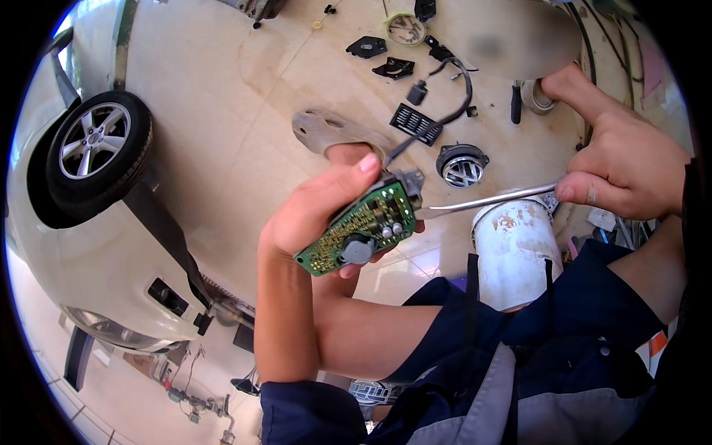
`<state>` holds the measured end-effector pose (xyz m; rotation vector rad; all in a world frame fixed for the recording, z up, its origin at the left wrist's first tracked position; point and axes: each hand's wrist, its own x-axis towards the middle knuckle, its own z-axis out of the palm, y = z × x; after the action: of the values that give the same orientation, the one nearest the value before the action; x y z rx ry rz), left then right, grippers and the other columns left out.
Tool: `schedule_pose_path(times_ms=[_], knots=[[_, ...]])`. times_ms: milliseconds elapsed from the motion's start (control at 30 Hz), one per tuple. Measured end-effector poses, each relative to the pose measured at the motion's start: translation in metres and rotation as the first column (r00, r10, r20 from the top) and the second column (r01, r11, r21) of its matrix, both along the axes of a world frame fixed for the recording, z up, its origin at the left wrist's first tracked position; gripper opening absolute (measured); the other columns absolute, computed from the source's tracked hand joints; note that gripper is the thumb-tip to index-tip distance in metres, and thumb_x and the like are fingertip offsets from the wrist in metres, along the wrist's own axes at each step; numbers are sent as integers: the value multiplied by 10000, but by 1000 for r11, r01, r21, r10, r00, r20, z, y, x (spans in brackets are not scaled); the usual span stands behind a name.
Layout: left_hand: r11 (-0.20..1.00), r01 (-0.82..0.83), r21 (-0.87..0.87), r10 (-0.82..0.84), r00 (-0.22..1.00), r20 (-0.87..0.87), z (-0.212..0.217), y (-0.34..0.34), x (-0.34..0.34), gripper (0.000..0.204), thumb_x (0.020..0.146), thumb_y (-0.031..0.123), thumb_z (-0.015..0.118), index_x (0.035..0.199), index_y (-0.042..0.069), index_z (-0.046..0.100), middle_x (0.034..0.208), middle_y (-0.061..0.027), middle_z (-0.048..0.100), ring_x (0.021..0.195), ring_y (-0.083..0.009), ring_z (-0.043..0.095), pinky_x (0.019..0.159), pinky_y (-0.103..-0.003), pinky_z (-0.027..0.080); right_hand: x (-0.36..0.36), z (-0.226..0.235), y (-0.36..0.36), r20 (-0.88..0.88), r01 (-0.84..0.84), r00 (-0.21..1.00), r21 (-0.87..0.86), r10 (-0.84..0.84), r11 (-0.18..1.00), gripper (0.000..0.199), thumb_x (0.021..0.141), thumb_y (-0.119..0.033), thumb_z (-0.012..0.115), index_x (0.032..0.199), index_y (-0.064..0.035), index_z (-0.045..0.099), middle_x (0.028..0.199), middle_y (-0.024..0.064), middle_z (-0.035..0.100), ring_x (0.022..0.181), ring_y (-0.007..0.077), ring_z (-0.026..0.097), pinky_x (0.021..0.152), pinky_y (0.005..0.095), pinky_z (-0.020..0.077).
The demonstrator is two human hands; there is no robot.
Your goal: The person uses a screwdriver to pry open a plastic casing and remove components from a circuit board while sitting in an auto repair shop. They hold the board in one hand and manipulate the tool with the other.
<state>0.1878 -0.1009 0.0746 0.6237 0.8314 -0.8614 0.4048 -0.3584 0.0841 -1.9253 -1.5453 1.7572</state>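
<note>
My left hand (308, 204) is wrapped round an electronic module with an exposed green circuit board (363, 222), held up in front of me at a slant. Solder points, small silver capacitors and a round grey part show on the board's face. A black cable (452, 115) runs from behind the module's upper end toward the floor parts. My right hand (619, 167) grips a screwdriver (493, 200); its handle is hidden in the fist. The flat silver tip reaches the module's right edge, beside my left fingertips; whether it is wedged in, I cannot tell.
Between my knees stands a paint-stained white bucket (517, 241). On the tiled floor lie a round car emblem (461, 167), a black slotted grille (415, 124), black plastic pieces (393, 68) and a black-handled tool (515, 104). A white car (104, 252) with its wheel stands at left.
</note>
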Motion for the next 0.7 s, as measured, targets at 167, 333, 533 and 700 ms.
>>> schedule_pose_path(times_ms=[167, 333, 533, 700], knots=[[979, -178, -100, 179, 984, -5, -7, -5, 3, 595, 1019, 376, 332, 1115, -211, 354, 812, -351, 587, 305, -217, 462, 218, -264, 360, 4, 1, 2, -27, 41, 999, -124, -45, 991, 414, 908, -341, 599, 708, 12, 679, 1292, 316, 383, 1223, 443, 403, 988, 437, 383], [927, -334, -171, 336, 942, -18, -3, -7, -1, 557, 1022, 344, 298, 1096, -197, 412, 821, -357, 581, 296, -210, 435, 212, -250, 339, 2, -4, 1, -23, 16, 1000, -54, -18, 998, 413, 909, -334, 592, 698, 11, 673, 1288, 319, 381, 1201, 444, 413, 980, 438, 386], [879, -402, -256, 452, 873, 183, -5, -4, -7, 427, 1027, 270, 277, 1255, 15, 532, 899, -390, 563, 294, -215, 420, 223, -265, 350, -2, -5, -3, 19, 6, 1000, 32, -6, 999, 413, 903, -325, 595, 685, 20, 660, 1280, 325, 381, 1185, 446, 426, 959, 433, 400], [947, -297, -118, 304, 951, 45, 2, -1, -1, 543, 1016, 332, 328, 1090, -181, 486, 860, -367, 583, 283, -209, 424, 218, -270, 354, -5, -6, -5, 40, -1, 999, 60, -2, 998, 413, 897, -317, 598, 674, 27, 648, 1273, 331, 381, 1171, 449, 436, 942, 428, 412]])
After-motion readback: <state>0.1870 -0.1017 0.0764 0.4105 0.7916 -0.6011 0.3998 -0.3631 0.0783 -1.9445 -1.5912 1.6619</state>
